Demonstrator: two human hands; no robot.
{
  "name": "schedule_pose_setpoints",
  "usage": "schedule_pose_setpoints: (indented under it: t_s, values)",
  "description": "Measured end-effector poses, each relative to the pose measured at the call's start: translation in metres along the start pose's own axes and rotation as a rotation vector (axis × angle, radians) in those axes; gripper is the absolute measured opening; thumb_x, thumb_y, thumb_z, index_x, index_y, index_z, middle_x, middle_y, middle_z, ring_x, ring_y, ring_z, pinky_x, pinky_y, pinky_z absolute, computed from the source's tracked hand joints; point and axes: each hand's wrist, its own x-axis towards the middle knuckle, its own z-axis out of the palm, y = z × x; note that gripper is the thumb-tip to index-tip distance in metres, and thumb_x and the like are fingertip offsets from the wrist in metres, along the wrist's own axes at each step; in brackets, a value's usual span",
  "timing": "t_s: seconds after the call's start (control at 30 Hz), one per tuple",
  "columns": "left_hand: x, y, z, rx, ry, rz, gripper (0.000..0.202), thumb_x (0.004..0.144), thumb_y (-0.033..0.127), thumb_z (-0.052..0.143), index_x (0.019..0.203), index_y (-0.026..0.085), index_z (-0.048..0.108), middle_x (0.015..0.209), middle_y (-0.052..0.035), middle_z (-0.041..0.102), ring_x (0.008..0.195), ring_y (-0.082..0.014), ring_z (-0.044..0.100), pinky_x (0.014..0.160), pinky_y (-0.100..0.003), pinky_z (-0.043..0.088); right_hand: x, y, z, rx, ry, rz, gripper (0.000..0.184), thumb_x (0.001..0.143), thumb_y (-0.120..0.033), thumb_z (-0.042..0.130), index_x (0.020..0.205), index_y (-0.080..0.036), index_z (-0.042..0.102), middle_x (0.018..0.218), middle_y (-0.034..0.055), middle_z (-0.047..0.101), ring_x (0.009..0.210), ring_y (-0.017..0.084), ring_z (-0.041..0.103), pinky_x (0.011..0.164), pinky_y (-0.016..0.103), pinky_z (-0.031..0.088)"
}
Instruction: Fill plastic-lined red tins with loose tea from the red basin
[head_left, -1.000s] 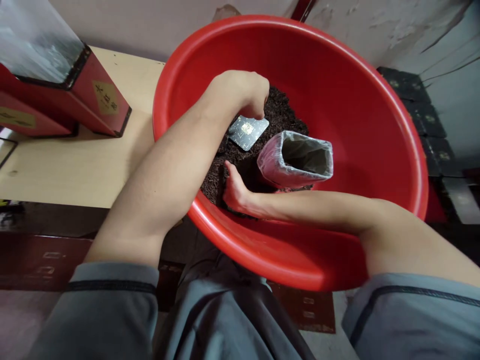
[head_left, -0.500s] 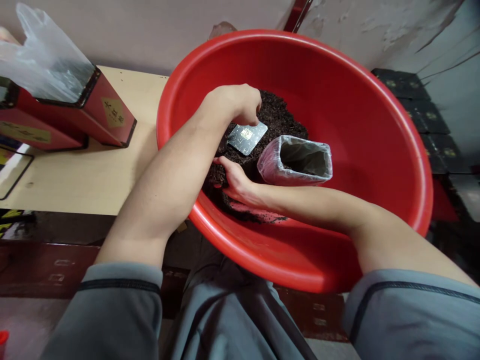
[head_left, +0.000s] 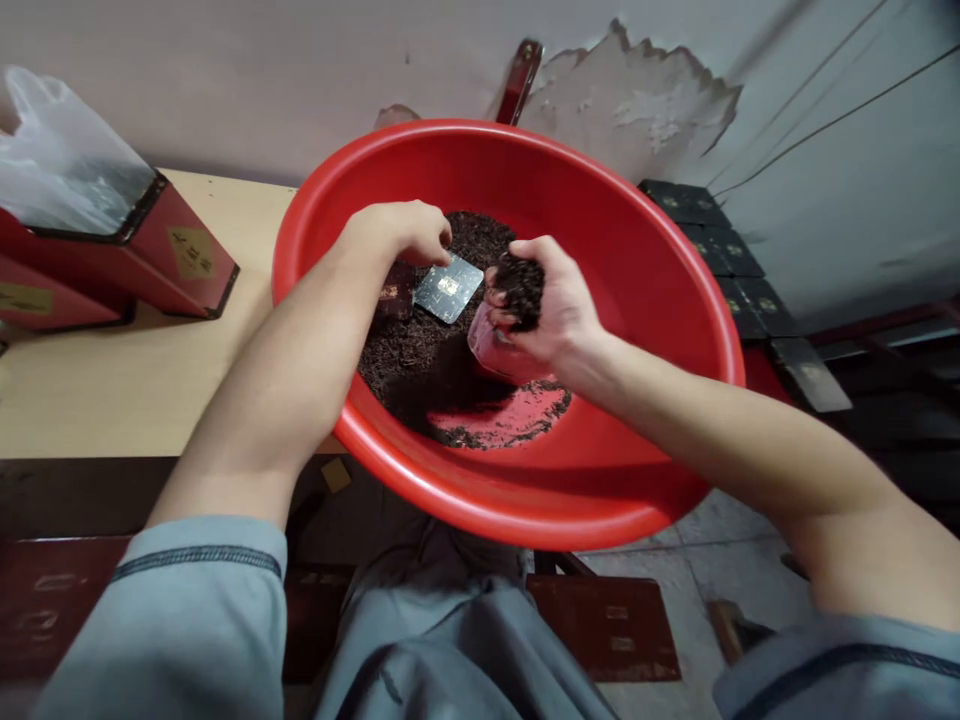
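Note:
A big red plastic basin (head_left: 660, 300) rests tilted over my lap with dark loose tea leaves (head_left: 409, 350) heaped in its lower left. My right hand (head_left: 551, 305) is closed round a handful of tea leaves, held over the mouth of a plastic-lined red container (head_left: 499, 355) that is mostly hidden under the hand. My left hand (head_left: 401, 230) is curled and rests on the leaves beside a small silver-black square lid (head_left: 448, 288); what its fingers hold is hidden.
A wooden table (head_left: 127, 370) lies to the left with red tea boxes (head_left: 157, 260) lined with clear plastic. Dark square lids (head_left: 720, 260) are stacked at the right by the wall. A red handle (head_left: 517, 80) leans behind the basin.
My right hand scooped up tea leaves from the basin's bottom and lifted them over the container's mouth. The view pulled back and tilted up.

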Motion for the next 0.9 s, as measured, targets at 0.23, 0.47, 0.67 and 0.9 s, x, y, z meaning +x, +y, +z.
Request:
schedule_pose_setpoints:
  t_s: [0.23,0.47,0.67,0.9]
  values:
    - [-0.013,0.014,-0.007,0.053,-0.030,-0.013,0.072,0.083,0.059,0.070,0.150,0.038,0.061,0.142,0.0009,0.070,0.132,-0.0306,0.062,0.112,-0.035,0.045,0.017,0.019,-0.080,-0.344,0.181,-0.276,0.060,0.092,-0.079,0.047,0.106,-0.024,0.067,0.085,0.0091,0.069,0.079,0.025,0.066,0.069,0.040,0.054]
    - [-0.022,0.023,-0.011,0.087,-0.073,-0.036,0.071,0.087,0.052,0.065,0.155,0.036,0.056,0.148,-0.0004,0.067,0.133,-0.0287,0.062,0.111,-0.034,0.046,0.008,0.026,-0.075,-0.286,0.224,-0.271,0.045,0.078,-0.064,0.078,0.097,-0.024,0.067,0.094,0.0065,0.075,0.092,0.025,0.071,0.084,0.041,0.059]
    - [-0.022,0.024,-0.010,0.089,-0.070,-0.046,0.067,0.087,0.052,0.066,0.152,0.038,0.059,0.144,0.0013,0.070,0.132,-0.0255,0.063,0.109,-0.031,0.046,-0.008,0.001,-0.080,-0.530,0.054,-0.221,0.041,0.086,-0.062,0.073,0.086,-0.021,0.077,0.086,0.0073,0.076,0.081,0.023,0.069,0.077,0.038,0.056]
    - [-0.029,0.033,-0.014,0.131,-0.077,-0.056,0.063,0.091,0.049,0.061,0.152,0.032,0.060,0.146,0.0000,0.068,0.131,-0.0252,0.063,0.110,-0.030,0.046,-0.027,-0.019,-0.076,-1.029,0.033,-0.559,0.011,0.084,-0.034,0.078,0.085,-0.024,0.083,0.089,0.0059,0.077,0.079,0.022,0.070,0.080,0.039,0.057]
